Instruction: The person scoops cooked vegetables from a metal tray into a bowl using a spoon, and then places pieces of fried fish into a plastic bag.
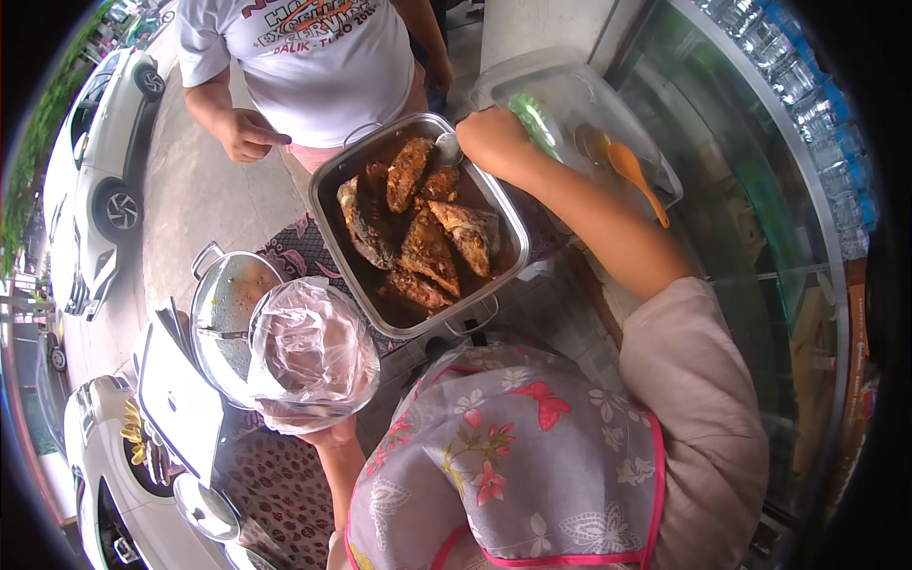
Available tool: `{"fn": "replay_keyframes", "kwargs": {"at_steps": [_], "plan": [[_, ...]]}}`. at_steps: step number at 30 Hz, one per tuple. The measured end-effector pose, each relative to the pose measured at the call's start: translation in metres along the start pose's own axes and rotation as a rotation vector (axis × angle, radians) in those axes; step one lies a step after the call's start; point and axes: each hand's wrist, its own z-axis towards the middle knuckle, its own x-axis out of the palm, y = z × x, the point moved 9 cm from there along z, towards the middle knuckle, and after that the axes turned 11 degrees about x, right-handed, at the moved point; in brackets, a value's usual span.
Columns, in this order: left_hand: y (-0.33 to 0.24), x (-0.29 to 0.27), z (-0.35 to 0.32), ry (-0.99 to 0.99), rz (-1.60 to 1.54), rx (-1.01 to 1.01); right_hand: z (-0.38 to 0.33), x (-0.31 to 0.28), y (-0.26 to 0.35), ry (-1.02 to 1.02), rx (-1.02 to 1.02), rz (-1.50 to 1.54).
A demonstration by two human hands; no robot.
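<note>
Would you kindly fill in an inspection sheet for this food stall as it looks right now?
Surface: patterned cloth under the tray, over the counter.
Job's things: metal tray of fried fish in dark sauce; clear plastic bag, mouth held open.
Clutter: lidded steel pot; clear tray lid propped behind, with orange spoon and green utensil.
Grips: left hand holds the bag from beneath; right hand holds a metal spoon at the tray's far edge.
Cables: nothing seen.
Surroundings: another person's hand near the tray; parked white car; glass cabinet of bottles.
</note>
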Motion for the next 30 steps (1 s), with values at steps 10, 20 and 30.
{"fn": "replay_keyframes", "kwargs": {"at_steps": [10,20,30], "plan": [[0.009,-0.009,-0.001,-0.051,0.003,-0.057,-0.010,0.015,0.015,-0.048,0.068,0.195],[0.009,0.001,0.013,0.071,-0.406,-0.050,-0.058,0.045,0.038,-0.045,0.063,0.360],[0.008,0.007,0.031,-0.103,-0.194,-0.047,-0.031,0.070,0.035,-0.018,0.018,0.582]]}}
